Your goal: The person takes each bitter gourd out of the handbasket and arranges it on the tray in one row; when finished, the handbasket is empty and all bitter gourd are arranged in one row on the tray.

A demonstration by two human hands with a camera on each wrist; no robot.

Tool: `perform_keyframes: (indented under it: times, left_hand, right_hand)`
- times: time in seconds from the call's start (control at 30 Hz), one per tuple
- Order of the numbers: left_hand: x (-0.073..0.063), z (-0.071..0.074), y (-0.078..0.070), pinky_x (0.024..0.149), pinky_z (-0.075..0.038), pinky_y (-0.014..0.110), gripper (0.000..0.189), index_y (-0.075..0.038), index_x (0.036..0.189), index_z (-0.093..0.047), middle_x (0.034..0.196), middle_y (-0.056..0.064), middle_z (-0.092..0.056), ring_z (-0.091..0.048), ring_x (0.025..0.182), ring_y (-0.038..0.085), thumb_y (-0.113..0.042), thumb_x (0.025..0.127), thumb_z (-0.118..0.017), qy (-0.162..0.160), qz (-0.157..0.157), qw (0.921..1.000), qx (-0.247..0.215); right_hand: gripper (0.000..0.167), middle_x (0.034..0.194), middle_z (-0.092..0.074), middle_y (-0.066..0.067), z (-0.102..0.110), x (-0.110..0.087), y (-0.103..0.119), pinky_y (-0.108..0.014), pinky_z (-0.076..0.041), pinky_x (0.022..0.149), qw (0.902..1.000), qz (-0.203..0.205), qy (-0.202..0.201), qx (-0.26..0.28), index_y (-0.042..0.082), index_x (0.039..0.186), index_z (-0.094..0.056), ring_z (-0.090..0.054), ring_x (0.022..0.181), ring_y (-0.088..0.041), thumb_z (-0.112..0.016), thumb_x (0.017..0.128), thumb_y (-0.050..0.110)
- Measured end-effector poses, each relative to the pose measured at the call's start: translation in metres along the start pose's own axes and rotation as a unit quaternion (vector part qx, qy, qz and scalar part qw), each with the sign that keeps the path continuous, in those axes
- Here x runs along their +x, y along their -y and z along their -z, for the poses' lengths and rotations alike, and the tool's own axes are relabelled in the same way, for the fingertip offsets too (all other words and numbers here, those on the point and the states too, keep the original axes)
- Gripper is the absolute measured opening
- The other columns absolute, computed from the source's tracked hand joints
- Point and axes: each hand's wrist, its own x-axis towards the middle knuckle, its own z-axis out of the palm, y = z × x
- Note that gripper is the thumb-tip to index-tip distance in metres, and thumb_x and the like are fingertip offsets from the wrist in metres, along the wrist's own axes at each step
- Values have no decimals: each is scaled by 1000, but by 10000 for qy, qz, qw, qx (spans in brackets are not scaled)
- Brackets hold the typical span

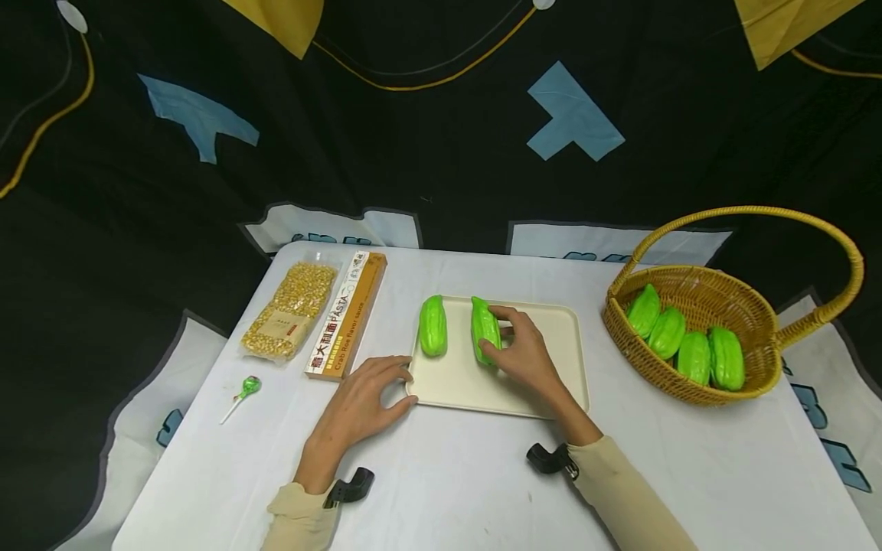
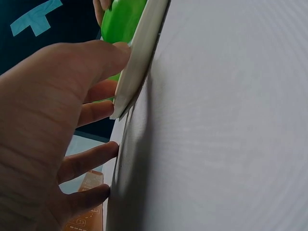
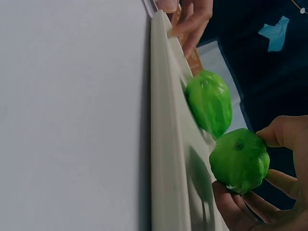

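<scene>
One fruit (image 1: 485, 333) was pinched by the right hand (image 1: 525, 353) over the tray (image 1: 455, 384), whose corner the left hand (image 1: 363, 398) touched, fingers loosely spread.

Pasta box (image 1: 347, 317) left of tray (image 1: 455, 379), basket (image 1: 710, 295) right

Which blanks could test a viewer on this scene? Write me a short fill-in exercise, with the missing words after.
The wicker basket holds ____ green fruits.
The person's ____ hand grips another green fruit.
The box bears the capitalised English word ____.
The tray sits on a ____ tablecloth.

Missing words: four; right; PASTA; white.
</scene>
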Motion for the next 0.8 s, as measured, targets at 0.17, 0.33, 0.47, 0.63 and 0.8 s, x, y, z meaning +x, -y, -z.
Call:
perform_keyframes:
  times: [0.17,0.33,0.47,0.63,0.8]
  left_hand:
    - [-1,1,-1,117,-51,43,27,-20,110,-77,145,1,-69,-63,134,25,-34,90,-88,18,38,10000,7]
    - [0,2,0,118,-51,43,27,-20,111,-77,146,2,-69,-63,134,25,-34,90,-89,18,29,10000,-3]
    - [1,1,0,118,-51,42,27,-20,111,-77,146,1,-69,-63,134,25,-34,91,-88,20,25,10000,-29]
    - [0,0,1,118,-51,41,27,-20,111,-77,145,1,-69,-63,134,25,-34,91,-88,8,-18,10000,7]
    - [-1,0,1,118,-51,41,27,-20,111,-77,145,1,-69,-63,134,25,-35,91,-88,-5,-52,10000,-11]
  right_hand:
    - [65,144,-62,-17,-14,7,4,-47,-58,98,9999,-8,108,51,9,151,-58,-69,115,-30,-82,91,21]
    - [66,144,-62,-18,-25,12,7,-47,-59,102,9997,-57,163,164,8,151,-58,-69,119,-31,-82,92,23]
    - [65,144,-62,-19,-31,15,9,-47,-59,102,9998,-44,130,169,7,151,-58,-69,118,-32,-82,92,23]
    - [65,143,-63,-19,-38,17,13,-47,-59,99,9999,51,107,111,7,151,-58,-69,115,-31,-81,93,25]
    - [67,143,-63,-19,-42,17,17,-48,-58,97,9998,110,118,80,6,152,-58,-69,112,-32,-82,94,26]
